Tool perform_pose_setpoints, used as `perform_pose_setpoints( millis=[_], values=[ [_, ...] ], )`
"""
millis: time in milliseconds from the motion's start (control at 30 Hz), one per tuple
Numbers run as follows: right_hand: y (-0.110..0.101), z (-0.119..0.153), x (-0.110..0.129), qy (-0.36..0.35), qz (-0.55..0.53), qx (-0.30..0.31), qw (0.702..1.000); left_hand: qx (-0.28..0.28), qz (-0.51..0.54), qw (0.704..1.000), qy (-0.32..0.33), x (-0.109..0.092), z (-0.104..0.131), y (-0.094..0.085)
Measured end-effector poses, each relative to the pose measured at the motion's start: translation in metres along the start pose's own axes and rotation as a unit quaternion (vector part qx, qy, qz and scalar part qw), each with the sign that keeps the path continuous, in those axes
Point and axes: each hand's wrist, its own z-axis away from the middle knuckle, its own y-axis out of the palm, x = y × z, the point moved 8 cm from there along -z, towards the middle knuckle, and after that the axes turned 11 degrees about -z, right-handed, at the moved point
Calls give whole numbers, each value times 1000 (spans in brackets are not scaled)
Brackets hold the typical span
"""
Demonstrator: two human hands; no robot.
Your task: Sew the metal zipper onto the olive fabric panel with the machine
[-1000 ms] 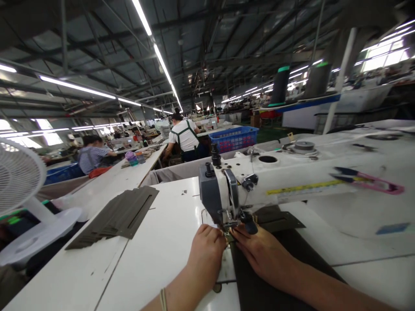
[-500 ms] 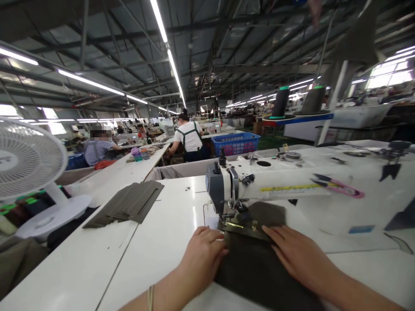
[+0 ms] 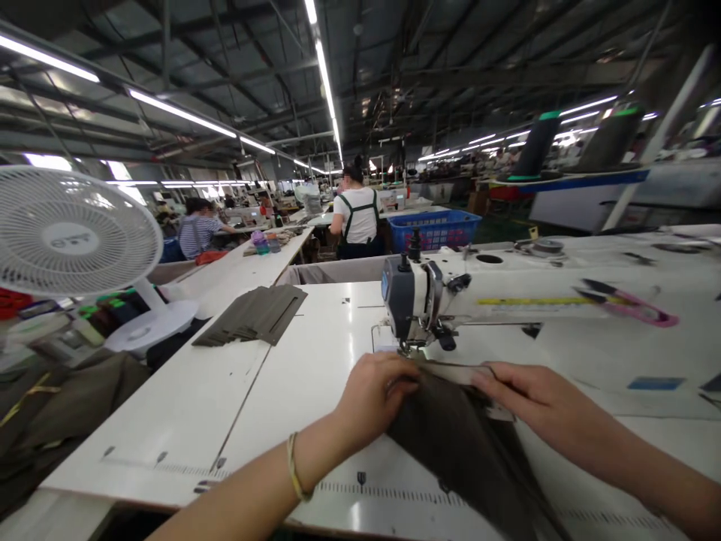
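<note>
Running lengthwise from needle toward the wearer, dark fabric (image 3: 462,443), left hand (image 3: 375,394) and right hand (image 3: 541,402) grips closed on it.

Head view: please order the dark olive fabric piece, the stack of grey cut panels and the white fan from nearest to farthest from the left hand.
1. Dark olive fabric piece, gripped by the left hand.
2. Stack of grey cut panels, farther left.
3. White fan, far left.

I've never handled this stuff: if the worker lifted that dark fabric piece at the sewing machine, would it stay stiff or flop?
Probably floppy: the dark fabric folds and bunches where the left hand grips it. It likely drapes, since it hangs over the table edge. The right hand pinches its light trimmed edge flat, suggesting it needs holding.
</note>
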Motion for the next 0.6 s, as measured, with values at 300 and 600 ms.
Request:
perform_pose_setpoints(
  millis=[300, 600],
  values=[
    [-5, 12, 46, -179, 210, -27, 961, 28, -81, 991, 102, -16, -23, 17],
    [129, 5, 37, -209, 205, 6, 956, -41, -86, 995, -5, -1, -44, -8]
  ],
)
